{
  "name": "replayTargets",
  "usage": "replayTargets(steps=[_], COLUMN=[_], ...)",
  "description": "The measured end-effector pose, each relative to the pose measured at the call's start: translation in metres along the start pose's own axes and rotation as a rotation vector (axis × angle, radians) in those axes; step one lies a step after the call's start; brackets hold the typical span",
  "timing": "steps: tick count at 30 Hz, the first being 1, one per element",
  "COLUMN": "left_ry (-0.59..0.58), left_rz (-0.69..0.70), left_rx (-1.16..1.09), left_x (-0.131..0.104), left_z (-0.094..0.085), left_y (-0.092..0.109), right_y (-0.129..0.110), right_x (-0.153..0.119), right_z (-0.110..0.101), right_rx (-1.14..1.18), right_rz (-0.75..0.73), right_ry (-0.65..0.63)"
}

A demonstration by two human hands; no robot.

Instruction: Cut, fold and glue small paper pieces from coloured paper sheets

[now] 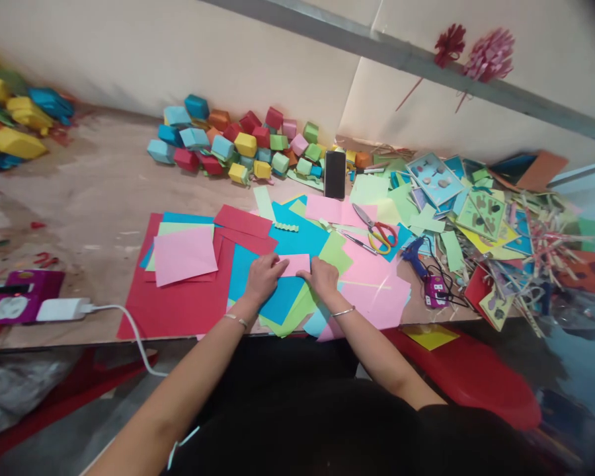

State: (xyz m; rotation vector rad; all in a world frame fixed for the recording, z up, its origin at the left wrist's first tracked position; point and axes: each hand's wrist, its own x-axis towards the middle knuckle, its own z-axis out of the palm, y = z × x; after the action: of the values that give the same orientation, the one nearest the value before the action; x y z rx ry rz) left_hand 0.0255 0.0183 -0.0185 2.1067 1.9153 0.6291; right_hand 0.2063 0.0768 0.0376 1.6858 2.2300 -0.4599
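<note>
A small pink paper strip point(295, 265) lies over blue paper point(282, 295) in the middle of the table. My left hand point(264, 277) grips its left end, thumb on top. At the right end, my right hand point(323, 276) pinches the same strip near its lower corner. Just behind the hands is a short crinkled green paper piece point(286, 227). Red paper strips point(242, 221) lie to the left of it, and a pink square sheet point(186, 256) tops a stack farther left. Scissors point(377, 229) and a pen point(359, 242) rest on pink paper to the right.
Several folded paper boxes point(245, 144) line the wall, beside a phone point(335, 174). A glue gun point(416, 258) and a purple power socket point(435, 292) stand right. A white cable point(133, 325) hangs over the front edge. A red stool point(476, 377) stands below.
</note>
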Motion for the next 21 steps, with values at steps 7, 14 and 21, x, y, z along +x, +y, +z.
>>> replayTargets(steps=[7,14,21], left_ry=[0.022,0.010,-0.008], left_rz=[0.006,0.018,0.052], left_rx=[-0.036,-0.055,-0.025], left_x=[0.000,-0.002,-0.001], left_z=[0.002,-0.005,-0.009], left_y=[-0.003,-0.001,-0.002], right_y=[0.013,0.013,0.011], right_x=[-0.002,-0.003,-0.004], right_z=[-0.003,-0.004,-0.006], right_rx=[-0.008,0.003,0.058], right_rz=[0.021,-0.001,0.042], right_ry=[-0.029,-0.026,-0.037])
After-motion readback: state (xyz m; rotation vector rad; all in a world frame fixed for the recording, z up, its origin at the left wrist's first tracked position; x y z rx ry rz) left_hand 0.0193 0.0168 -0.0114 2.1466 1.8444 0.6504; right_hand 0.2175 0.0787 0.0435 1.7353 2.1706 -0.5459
